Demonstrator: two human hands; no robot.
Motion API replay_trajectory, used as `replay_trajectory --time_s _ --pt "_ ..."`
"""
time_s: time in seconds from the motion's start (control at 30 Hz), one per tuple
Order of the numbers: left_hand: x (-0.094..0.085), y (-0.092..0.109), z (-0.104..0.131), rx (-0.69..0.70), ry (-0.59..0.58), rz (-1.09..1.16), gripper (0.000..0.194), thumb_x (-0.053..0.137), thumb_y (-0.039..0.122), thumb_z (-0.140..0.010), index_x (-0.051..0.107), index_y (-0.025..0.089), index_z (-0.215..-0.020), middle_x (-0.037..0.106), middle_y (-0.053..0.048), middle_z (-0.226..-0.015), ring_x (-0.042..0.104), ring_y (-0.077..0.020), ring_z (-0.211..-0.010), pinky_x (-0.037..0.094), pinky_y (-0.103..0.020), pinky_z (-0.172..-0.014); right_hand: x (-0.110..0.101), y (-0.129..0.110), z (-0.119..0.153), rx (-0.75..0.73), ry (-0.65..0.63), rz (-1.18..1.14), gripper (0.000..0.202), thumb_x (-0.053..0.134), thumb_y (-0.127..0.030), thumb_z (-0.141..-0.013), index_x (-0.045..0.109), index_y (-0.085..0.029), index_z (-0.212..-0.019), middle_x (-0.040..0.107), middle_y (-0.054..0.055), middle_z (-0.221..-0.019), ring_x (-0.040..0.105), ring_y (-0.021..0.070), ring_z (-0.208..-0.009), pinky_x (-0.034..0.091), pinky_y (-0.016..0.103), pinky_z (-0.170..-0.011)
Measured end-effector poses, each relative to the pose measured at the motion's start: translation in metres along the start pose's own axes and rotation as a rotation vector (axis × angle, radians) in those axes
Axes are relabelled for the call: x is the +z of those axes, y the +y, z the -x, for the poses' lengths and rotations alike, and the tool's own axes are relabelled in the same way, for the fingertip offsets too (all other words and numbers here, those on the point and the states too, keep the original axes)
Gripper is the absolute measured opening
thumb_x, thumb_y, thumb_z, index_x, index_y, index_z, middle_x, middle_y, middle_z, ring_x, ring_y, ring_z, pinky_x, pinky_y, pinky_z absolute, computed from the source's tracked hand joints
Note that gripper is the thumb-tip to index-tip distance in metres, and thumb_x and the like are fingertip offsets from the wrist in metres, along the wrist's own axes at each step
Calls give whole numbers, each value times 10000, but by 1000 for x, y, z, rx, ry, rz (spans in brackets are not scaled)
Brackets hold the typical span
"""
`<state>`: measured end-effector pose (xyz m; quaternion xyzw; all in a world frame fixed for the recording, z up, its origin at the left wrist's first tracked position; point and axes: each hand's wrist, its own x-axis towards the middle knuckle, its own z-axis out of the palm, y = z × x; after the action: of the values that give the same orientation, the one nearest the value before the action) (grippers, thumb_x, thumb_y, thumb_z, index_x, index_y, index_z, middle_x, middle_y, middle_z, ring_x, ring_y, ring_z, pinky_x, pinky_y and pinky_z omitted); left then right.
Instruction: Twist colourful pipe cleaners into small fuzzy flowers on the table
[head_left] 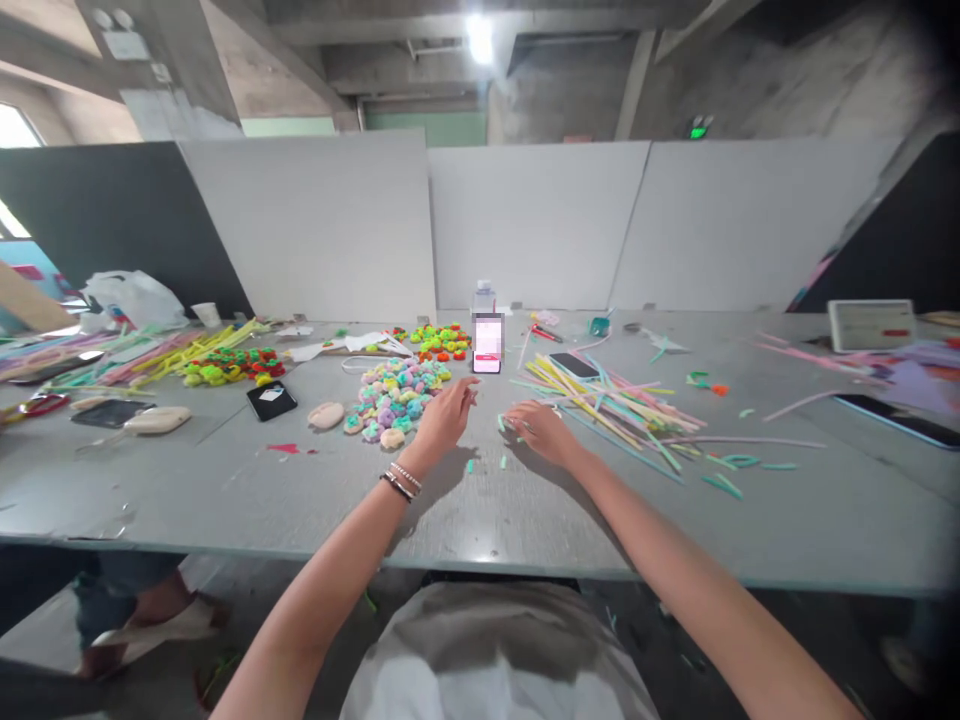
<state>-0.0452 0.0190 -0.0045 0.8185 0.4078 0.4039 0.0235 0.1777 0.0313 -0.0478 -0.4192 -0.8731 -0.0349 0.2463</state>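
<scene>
My left hand (pixel 448 412) is held just above the table, right of a heap of pastel fuzzy flower-like pieces (pixel 397 395). Its fingers are bent and a little apart, with nothing visible in them. Low over the tabletop, my right hand (pixel 544 430) has its fingers loosely curled and apart. Its fingertips are beside a short green fuzzy-stem piece (pixel 502 423); I see no firm grip on it. Two more green bits (pixel 471 466) lie on the table between my wrists. Pastel pipe cleaners (pixel 615 400) are spread to the right of my right hand.
A lit phone (pixel 487 345) stands upright ahead, with a bottle (pixel 484 295) behind it. Another phone (pixel 574 366) lies by the pipe cleaners. Red and yellow-green pieces (pixel 232 366) are heaped at left, near a black device (pixel 271 400). White partition panels (pixel 540 225) close off the back.
</scene>
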Motion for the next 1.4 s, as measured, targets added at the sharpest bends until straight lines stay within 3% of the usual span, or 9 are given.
replay_trajectory --time_s 0.1,0.23,0.4,0.57,0.7,0.93,1.13,1.3,1.4 --pt "-3 -2 0 -16 102 18 299 336 247 -960 463 188 -1224 651 -46 -893 615 -158 -838 468 -293 -782 11 -6 -3 68 104 -29 481 341 -422 -952 510 -187 -1335 505 120 -1385 430 230 -1302 320 400 -1079" --pt "1 -7 3 76 187 2 287 333 220 -960 478 178 -1204 649 -56 -907 614 -154 -847 480 -297 -786 33 -9 -7 62 -121 -49 589 379 -521 -922 486 -142 -1360 441 151 -1437 358 267 -1364 278 441 -1115" --pt "5 -4 7 352 274 -125 241 370 207 -956 513 173 -1148 659 -66 -926 611 -157 -861 476 -304 -786 35 -13 4 153 -160 -188 601 385 -515 -917 478 -128 -1367 409 148 -1456 322 267 -1384 250 434 -1133" --pt "-6 0 5 506 363 -197 223 425 165 -933 523 187 -1133 655 -34 -845 602 -140 -782 453 -291 -751 39 -45 6 411 -109 -267 561 359 -449 -931 483 -111 -1360 448 156 -1430 348 279 -1369 252 448 -1126" --pt "-19 -7 3 474 513 -196 206 435 152 -925 540 179 -1100 650 -45 -847 593 -149 -788 443 -297 -740 41 -76 2 370 -120 -200 632 451 -457 -889 436 -72 -1390 394 167 -1466 258 311 -1405 216 428 -1140" --pt "-16 2 7 555 389 -200 230 440 143 -922 547 183 -1122 669 -35 -864 594 -138 -776 430 -289 -732 26 -102 14 108 -291 -252 549 339 -367 -949 363 -129 -1443 321 128 -1512 247 251 -1416 208 426 -1151" --pt "-6 9 9 483 307 -178 228 424 196 -943 558 179 -1128 677 -32 -848 591 -136 -762 433 -283 -722 -9 -116 60 -31 -378 -220 583 296 -436 -966 336 -125 -1457 291 117 -1523 237 230 -1421 224 410 -1162" --pt "-5 9 9 450 246 -180 250 409 234 -954 568 180 -1139 686 -40 -857 603 -139 -786 442 -284 -737 -46 -97 114 130 -378 -274 559 299 -476 -961 384 -197 -1438 303 65 -1521 279 219 -1406 238 418 -1163" --pt "-3 11 9 469 233 -166 254 413 226 -950 569 187 -1146 686 -44 -874 608 -143 -797 442 -292 -741 -57 -75 137 282 -244 -428 498 353 -511 -937 536 -263 -1328 429 38 -1457 342 235 -1377 269 464 -1144"
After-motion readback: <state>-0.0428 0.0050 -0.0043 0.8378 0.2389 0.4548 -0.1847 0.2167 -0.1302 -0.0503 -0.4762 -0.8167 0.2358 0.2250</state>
